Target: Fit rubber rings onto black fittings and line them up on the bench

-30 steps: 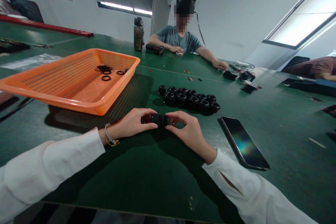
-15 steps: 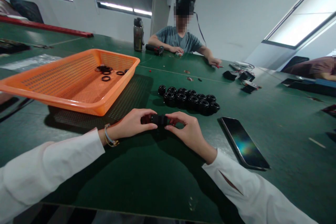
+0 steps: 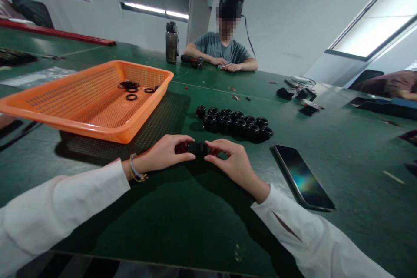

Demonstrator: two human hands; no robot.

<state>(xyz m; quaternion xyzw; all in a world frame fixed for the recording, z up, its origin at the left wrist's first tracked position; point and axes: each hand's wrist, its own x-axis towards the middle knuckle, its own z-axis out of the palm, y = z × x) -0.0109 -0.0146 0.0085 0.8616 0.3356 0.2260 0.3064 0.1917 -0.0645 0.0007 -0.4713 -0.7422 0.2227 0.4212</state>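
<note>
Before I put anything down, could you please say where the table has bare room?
Bare patches: between the white sleeves, nearer than the black part held by the left hand and right hand; and between the phone and the wired parts beyond. Crowded: the black round pieces, close beyond the hands.

Black part (image 3: 198, 149): ends partly hidden by my left hand (image 3: 167, 152) and right hand (image 3: 230, 156), detail too dark to tell. My left sleeve (image 3: 65, 202) cut off at left edge. Far-right person (image 3: 391, 82) cut off too.
</note>
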